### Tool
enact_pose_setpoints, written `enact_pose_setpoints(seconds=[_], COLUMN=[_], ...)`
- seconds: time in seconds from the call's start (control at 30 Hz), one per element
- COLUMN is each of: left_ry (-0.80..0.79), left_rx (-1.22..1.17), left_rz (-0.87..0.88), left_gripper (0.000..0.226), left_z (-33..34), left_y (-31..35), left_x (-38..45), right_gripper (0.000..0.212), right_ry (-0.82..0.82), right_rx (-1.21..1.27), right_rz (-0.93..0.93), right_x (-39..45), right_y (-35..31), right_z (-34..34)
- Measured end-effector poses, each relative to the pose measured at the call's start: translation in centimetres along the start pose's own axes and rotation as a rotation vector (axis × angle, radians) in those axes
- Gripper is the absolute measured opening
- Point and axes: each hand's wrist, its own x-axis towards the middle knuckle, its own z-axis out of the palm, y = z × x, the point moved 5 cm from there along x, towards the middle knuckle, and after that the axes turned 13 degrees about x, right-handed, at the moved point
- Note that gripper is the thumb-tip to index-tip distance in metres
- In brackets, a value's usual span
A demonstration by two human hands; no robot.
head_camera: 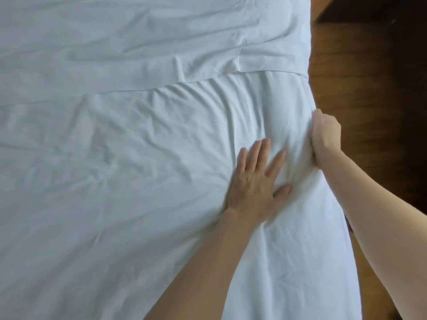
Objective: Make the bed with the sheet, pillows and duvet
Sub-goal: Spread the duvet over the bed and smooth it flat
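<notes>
A white duvet (138, 169) covers the near part of the bed, creased all over, with its folded top edge running across the middle. Beyond that edge lies a white sheet (138, 42), also wrinkled. My left hand (256, 181) lies flat on the duvet near the bed's right side, fingers straight and spread, pressing the fabric. My right hand (325, 137) grips a bunch of the duvet at the bed's right edge, fingers curled into the cloth. No pillows are in view.
Dark wooden floor (369, 77) runs along the right side of the bed. A darker piece of wooden furniture (381, 8) stands at the top right corner.
</notes>
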Motion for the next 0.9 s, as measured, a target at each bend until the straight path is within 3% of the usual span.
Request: enact_pose_setpoints(seconds=[0.13, 0.3, 0.47, 0.6, 0.67, 0.77, 0.9], left_ry=[0.005, 0.033, 0.114, 0.254, 0.276, 0.208, 0.158], left_rx=[-0.018, -0.046, -0.09, -0.162, -0.136, -0.041, 0.084], left_rz=[-0.018, -0.025, -0.013, -0.096, -0.172, -0.349, -0.432], left_gripper=[0.07, 0.069, 0.068, 0.067, 0.064, 0.06, 0.058], left_z=[-0.1, 0.1, -0.5, -2.7, -3.4, -3.4, -2.4], left_y=[0.3, 0.3, 0.0, -0.6, -2.2, -6.5, -12.6], left_x=[-0.5, -0.3, -0.3, 1.1, 2.6, 4.3, 4.5], right_gripper=[0.034, 0.041, 0.033, 0.019, 0.023, 0.028, 0.027], right_ry=[-0.071, -0.001, 0.245, 0.176, 0.17, 0.11, 0.081], right_rx=[0.077, -0.16, -0.408, -0.723, -0.772, -0.66, -0.72], right_rz=[0.09, -0.163, -0.381, -0.635, -0.539, -0.238, -0.277], right_x=[2.1, 3.3, 2.2, 3.7, 5.2, 6.8, 8.0], right_y=[-0.4, -1.5, -2.3, -2.8, -1.0, 1.1, 2.2], right_z=[-1.3, -1.2, -3.3, -9.5, -10.3, -6.9, -5.8])
